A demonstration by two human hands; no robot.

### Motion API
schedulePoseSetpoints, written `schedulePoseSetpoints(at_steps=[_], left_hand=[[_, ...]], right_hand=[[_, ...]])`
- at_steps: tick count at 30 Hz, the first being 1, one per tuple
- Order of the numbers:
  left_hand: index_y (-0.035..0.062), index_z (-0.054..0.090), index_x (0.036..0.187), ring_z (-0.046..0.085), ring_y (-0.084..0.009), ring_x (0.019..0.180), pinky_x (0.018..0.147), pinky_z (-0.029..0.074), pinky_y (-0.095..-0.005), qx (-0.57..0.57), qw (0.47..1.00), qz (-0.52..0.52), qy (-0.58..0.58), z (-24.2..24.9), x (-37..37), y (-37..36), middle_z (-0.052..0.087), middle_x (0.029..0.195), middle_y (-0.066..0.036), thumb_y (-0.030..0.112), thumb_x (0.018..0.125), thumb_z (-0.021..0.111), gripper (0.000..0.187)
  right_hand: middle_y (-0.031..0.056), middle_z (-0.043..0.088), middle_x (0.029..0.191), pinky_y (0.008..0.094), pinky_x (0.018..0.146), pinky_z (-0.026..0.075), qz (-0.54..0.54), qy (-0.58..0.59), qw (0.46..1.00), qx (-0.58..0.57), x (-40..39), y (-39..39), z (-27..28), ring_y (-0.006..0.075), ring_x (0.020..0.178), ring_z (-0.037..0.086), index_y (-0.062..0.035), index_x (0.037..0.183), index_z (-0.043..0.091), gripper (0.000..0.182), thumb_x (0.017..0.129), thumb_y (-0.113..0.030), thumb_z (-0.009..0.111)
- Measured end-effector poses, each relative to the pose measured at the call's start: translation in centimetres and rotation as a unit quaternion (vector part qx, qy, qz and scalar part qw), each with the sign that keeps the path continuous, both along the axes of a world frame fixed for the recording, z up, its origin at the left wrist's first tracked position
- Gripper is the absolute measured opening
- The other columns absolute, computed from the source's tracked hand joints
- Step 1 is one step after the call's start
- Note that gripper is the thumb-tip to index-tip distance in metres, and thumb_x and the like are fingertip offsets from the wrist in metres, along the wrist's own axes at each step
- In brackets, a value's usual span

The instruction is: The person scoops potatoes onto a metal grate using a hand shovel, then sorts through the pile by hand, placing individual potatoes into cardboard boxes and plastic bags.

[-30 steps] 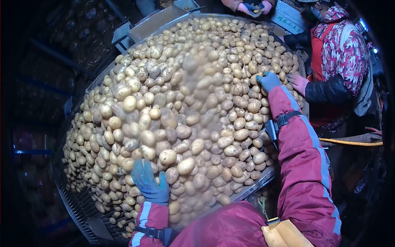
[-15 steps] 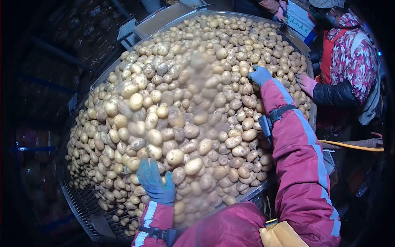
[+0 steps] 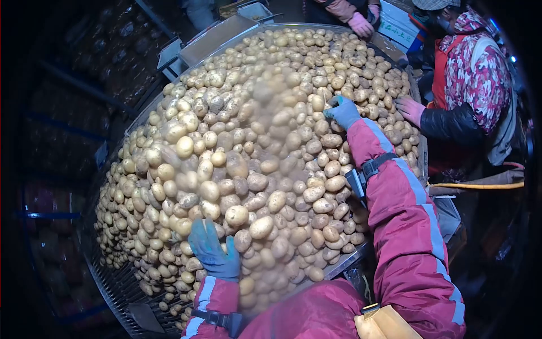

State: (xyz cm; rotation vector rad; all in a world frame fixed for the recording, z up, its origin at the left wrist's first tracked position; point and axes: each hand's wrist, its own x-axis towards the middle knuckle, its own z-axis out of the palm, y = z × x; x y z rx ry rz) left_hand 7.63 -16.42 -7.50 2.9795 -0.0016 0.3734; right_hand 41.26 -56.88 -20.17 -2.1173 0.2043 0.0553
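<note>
A big heap of potatoes point(image 3: 261, 227) fills a wide metal-rimmed table, some yellow and clean, others dusted with brown soil. My left hand point(image 3: 214, 252), in a blue-grey glove, rests on the near left of the heap, fingers stretched out and thumb apart, holding nothing. Farther out, on the right of the heap, my right hand point(image 3: 342, 112) is in a matching glove with its fingers bent into a pinch. A thin pale bit shows at its fingertips, too small to name. Potatoes lie all around both hands. A blurry smear covers the middle of the view.
A co-worker's pink-gloved hand point(image 3: 410, 109) lies on the heap's right edge. Beyond the far edge another person's pink-gloved hand point(image 3: 360, 25) is near a white carton point(image 3: 397, 27). An open cardboard box point(image 3: 219, 39) stands at the back left. Slatted metal grating point(image 3: 116, 291) shows front left.
My right hand has shifted slightly left and down in the view, its fingers more bent. My left hand stays put. The far person's pink-gloved hands have moved left and lower; the view has tilted a little.
</note>
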Motion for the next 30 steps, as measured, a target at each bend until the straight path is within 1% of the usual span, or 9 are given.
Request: schedulePoseSetpoints(at_steps=[6, 10, 11, 12, 17, 18, 19, 27, 30], left_hand=[[0.0018, 0.041, 0.152, 0.037, -0.0448, 0.142, 0.117, 0.027, -0.0572, -0.001, 0.999, -0.022, -0.036, 0.0, 0.0, 0.0, 0.037, 0.156, -0.026, 0.019, 0.083, 0.070, 0.077], [-0.0003, 0.046, 0.146, 0.040, -0.0450, 0.140, 0.114, 0.031, -0.0584, 0.007, 0.997, -0.042, -0.071, -0.2, 0.0, 0.0, 0.040, 0.153, -0.027, 0.020, 0.083, 0.070, 0.070], [-0.0002, 0.046, 0.146, 0.039, -0.0445, 0.141, 0.114, 0.031, -0.0580, 0.016, 0.996, -0.046, -0.080, -0.4, -0.1, 0.1, 0.039, 0.154, -0.027, 0.020, 0.083, 0.070, 0.071], [-0.0001, 0.046, 0.146, 0.039, -0.0439, 0.142, 0.115, 0.030, -0.0576, 0.021, 0.994, -0.052, -0.089, -0.6, -0.2, 0.3, 0.039, 0.155, -0.026, 0.020, 0.083, 0.070, 0.071], [0.0073, 0.037, 0.156, 0.036, -0.0385, 0.147, 0.120, 0.026, -0.0514, 0.004, 0.994, -0.054, -0.099, -0.4, -0.5, -0.2, 0.038, 0.160, -0.020, 0.018, 0.082, 0.072, 0.082], [0.0074, 0.037, 0.156, 0.035, -0.0377, 0.148, 0.121, 0.026, -0.0504, -0.004, 0.993, -0.062, -0.105, -0.6, -0.5, 0.0, 0.037, 0.160, -0.020, 0.017, 0.082, 0.072, 0.083], [0.0072, 0.037, 0.157, 0.035, -0.0372, 0.148, 0.121, 0.026, -0.0500, 0.006, 0.991, -0.064, -0.113, -1.0, -0.4, 0.2, 0.037, 0.160, -0.020, 0.017, 0.081, 0.072, 0.084], [0.0060, 0.040, 0.155, 0.038, -0.0351, 0.147, 0.122, 0.028, -0.0463, 0.021, 0.980, -0.101, -0.169, -3.7, 0.0, 2.2, 0.040, 0.159, -0.020, 0.025, 0.088, 0.072, 0.077], [0.0099, 0.038, 0.157, 0.038, -0.0335, 0.148, 0.121, 0.028, -0.0463, 0.039, 0.978, -0.100, -0.178, -4.6, 0.7, 3.5, 0.041, 0.159, -0.019, 0.025, 0.089, 0.072, 0.078]], right_hand=[[0.0102, 0.070, 0.108, 0.0292, 0.069, 0.059, 0.015, 0.083, 0.887, 0.454, -8.4, 0.6, 4.1, 0.0185, 0.088, 0.070, 0.0018, 0.123, 0.062, 0.036, 0.090, -0.010, 0.073], [0.0066, 0.066, 0.107, 0.0279, 0.059, 0.059, 0.097, 0.117, 0.832, 0.534, -16.1, 0.9, 9.4, 0.0158, 0.072, 0.068, -0.0029, 0.129, 0.057, 0.037, 0.093, -0.008, 0.066], [0.0034, 0.067, 0.107, 0.0243, 0.066, 0.059, 0.136, 0.126, 0.788, 0.587, -18.4, 0.7, 10.9, 0.0130, 0.084, 0.068, -0.0038, 0.124, 0.061, 0.031, 0.095, -0.010, 0.068], [0.0028, 0.067, 0.104, 0.0231, 0.065, 0.057, 0.066, 0.138, 0.755, 0.638, -20.7, 1.4, 11.3, 0.0115, 0.079, 0.066, -0.0043, 0.128, 0.061, 0.032, 0.096, -0.011, 0.066], [0.0118, 0.065, 0.126, 0.0269, 0.079, 0.055, 0.089, 0.081, 0.754, 0.646, -30.8, 1.0, 12.2, 0.0158, 0.104, 0.066, -0.0017, 0.143, 0.052, 0.048, 0.098, -0.017, 0.063], [0.0103, 0.066, 0.127, 0.0313, 0.090, 0.056, 0.081, 0.014, 0.848, 0.523, -33.3, 1.5, 14.0, 0.0161, 0.108, 0.064, -0.0018, 0.142, 0.055, 0.048, 0.100, -0.023, 0.064], [0.0127, 0.063, 0.131, 0.0307, 0.089, 0.056, 0.063, 0.037, 0.828, 0.556, -35.0, 1.7, 14.2, 0.0194, 0.111, 0.065, -0.0005, 0.144, 0.050, 0.053, 0.095, -0.018, 0.061], [0.0111, 0.067, 0.112, 0.0308, 0.066, 0.061, -0.146, 0.053, 0.752, 0.640, -46.9, -0.8, 10.8, 0.0192, 0.082, 0.070, -0.0012, 0.133, 0.059, 0.039, 0.100, -0.022, 0.058], [0.0145, 0.067, 0.113, 0.0306, 0.065, 0.061, -0.182, 0.037, 0.776, 0.603, -53.0, -1.2, 11.3, 0.0205, 0.075, 0.069, -0.0011, 0.131, 0.060, 0.038, 0.101, -0.023, 0.054]])
